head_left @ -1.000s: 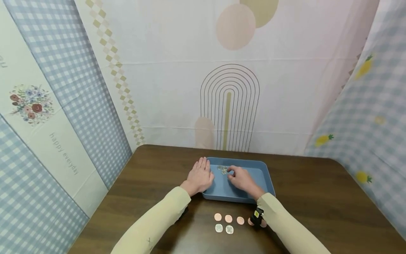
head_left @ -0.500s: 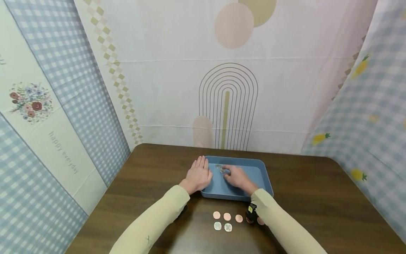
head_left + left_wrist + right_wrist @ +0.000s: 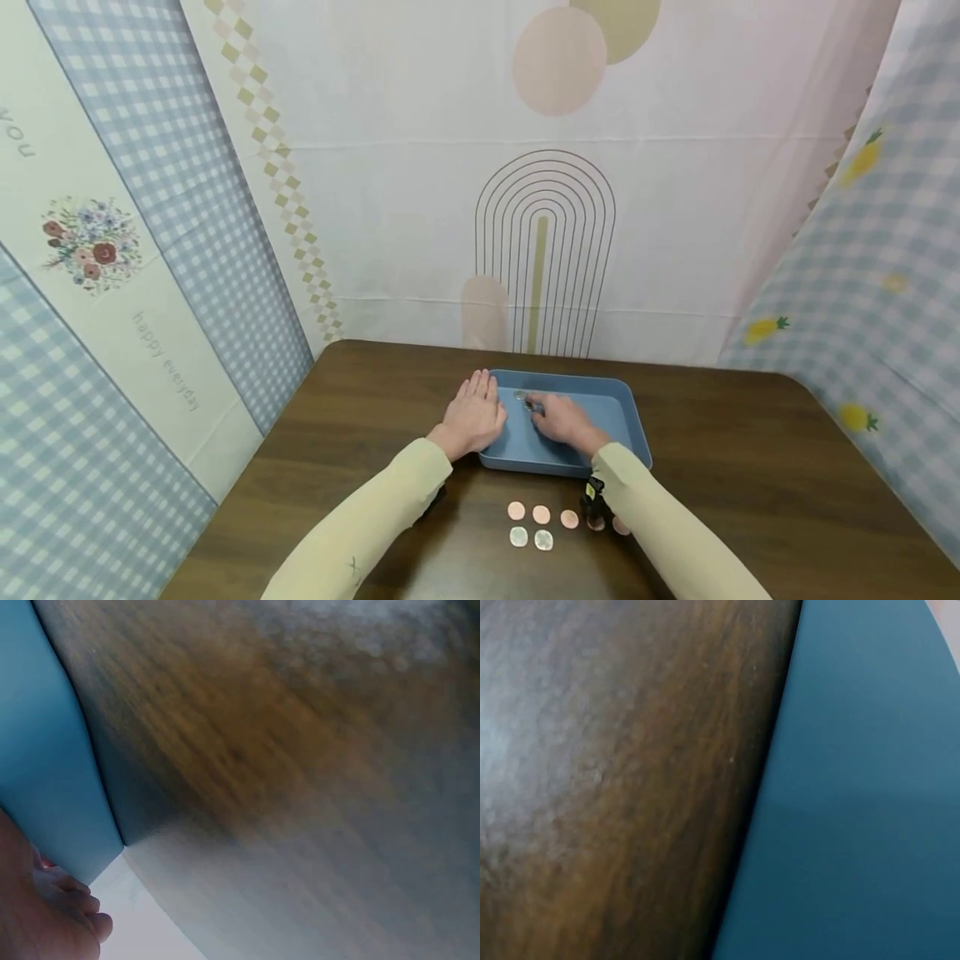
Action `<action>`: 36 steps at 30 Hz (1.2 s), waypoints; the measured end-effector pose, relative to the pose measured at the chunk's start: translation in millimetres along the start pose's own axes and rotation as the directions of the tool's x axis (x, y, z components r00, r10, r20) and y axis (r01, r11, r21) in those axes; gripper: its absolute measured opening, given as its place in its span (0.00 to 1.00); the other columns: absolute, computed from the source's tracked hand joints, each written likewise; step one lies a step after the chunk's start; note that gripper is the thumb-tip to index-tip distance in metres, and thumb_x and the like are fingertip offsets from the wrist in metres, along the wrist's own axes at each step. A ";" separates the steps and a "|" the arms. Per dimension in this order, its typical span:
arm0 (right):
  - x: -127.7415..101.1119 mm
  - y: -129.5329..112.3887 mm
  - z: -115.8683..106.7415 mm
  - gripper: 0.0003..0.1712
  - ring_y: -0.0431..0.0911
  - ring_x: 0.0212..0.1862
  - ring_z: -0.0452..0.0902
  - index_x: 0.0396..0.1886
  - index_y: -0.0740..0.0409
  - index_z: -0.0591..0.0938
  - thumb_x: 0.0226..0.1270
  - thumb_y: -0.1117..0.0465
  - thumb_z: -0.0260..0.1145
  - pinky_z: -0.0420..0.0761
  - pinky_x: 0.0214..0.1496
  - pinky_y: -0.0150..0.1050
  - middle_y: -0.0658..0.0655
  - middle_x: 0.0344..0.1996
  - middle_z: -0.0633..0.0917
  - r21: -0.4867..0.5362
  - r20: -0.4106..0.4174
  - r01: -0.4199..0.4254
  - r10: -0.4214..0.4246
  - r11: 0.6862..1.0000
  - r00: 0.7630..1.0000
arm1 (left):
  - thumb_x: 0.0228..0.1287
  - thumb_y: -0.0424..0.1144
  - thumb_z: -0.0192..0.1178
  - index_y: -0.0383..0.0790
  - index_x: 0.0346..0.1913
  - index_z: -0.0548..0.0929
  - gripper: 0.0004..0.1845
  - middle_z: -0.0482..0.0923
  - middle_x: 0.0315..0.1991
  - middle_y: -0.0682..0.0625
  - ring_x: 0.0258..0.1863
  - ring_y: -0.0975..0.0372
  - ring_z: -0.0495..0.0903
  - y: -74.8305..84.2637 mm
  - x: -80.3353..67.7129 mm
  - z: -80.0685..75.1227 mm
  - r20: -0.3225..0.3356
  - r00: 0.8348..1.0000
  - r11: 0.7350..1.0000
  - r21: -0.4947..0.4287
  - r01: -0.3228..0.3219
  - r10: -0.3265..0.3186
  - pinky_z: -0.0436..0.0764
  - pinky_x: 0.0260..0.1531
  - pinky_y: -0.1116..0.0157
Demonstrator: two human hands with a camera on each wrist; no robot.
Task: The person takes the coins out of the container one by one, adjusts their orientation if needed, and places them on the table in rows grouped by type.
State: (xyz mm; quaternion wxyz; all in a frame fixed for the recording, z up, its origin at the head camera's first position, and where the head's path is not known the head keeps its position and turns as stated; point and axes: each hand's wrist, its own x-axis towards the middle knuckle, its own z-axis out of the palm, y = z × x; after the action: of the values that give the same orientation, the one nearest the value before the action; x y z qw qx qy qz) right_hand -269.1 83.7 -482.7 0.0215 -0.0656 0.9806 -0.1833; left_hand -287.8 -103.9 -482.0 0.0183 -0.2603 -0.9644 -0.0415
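Note:
In the head view a shallow blue tray (image 3: 558, 468) lies on the wooden table. My left hand (image 3: 474, 417) rests along the tray's left rim with its fingers straight; its curled-looking fingertips also show at the lower left of the left wrist view, by the tray wall (image 3: 52, 772). Inside the tray, my right hand (image 3: 564, 419) reaches to the left, with a small silver coin (image 3: 530, 407) between its index finger and thumb. Another silver coin (image 3: 519, 394) lies just beyond the fingertips. The right wrist view shows only the tray's side (image 3: 855, 795) and the table, no hand.
On the table (image 3: 360, 400) in front of the tray lies a row of several copper-coloured coins (image 3: 541, 514), partly behind the right wrist's camera (image 3: 592, 492). Two silver coins (image 3: 518, 537) lie below that row. A printed cloth (image 3: 405, 225) hangs behind the table.
My right hand has moved slightly left in the tray, onto the silver coins, and its fingers have come around one. The left hand has stayed at the rim.

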 end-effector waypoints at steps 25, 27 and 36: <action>-3.8 8.7 -0.4 0.08 0.41 0.16 0.70 0.37 0.57 0.77 0.63 0.62 0.69 0.68 0.15 0.32 0.52 0.18 0.76 0.262 0.111 -0.117 0.091 0.958 0.990 | 0.76 0.49 0.34 0.31 0.75 0.57 0.33 0.51 0.77 0.36 0.78 0.49 0.50 1.5 -7.5 7.8 0.003 1.000 1.000 0.004 0.003 -0.003 0.53 0.77 0.54; -4.3 9.6 -1.2 0.09 0.42 0.16 0.70 0.36 0.58 0.76 0.62 0.64 0.69 0.68 0.15 0.32 0.52 0.19 0.76 0.281 0.108 -0.118 0.091 0.952 0.990 | 0.76 0.49 0.34 0.31 0.75 0.57 0.33 0.52 0.77 0.36 0.78 0.49 0.50 1.4 -7.4 8.7 -0.002 1.000 1.000 0.002 0.000 0.000 0.53 0.77 0.54; -4.1 8.6 -14.6 0.09 0.43 0.18 0.73 0.30 0.57 0.73 0.64 0.66 0.66 0.70 0.17 0.32 0.54 0.20 0.77 0.284 0.031 -0.020 0.012 0.959 0.999 | 0.76 0.48 0.33 0.30 0.75 0.57 0.33 0.52 0.77 0.36 0.78 0.49 0.50 -0.8 0.6 0.0 -0.017 1.000 1.000 0.021 -0.014 0.014 0.53 0.77 0.54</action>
State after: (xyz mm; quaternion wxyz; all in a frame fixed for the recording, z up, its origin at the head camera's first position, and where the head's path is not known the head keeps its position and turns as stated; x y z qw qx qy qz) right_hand -267.0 97.4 -472.2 0.0462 -0.0566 0.9442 -0.3211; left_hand -288.8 -104.3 -482.0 0.0296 -0.2664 -0.9628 -0.0335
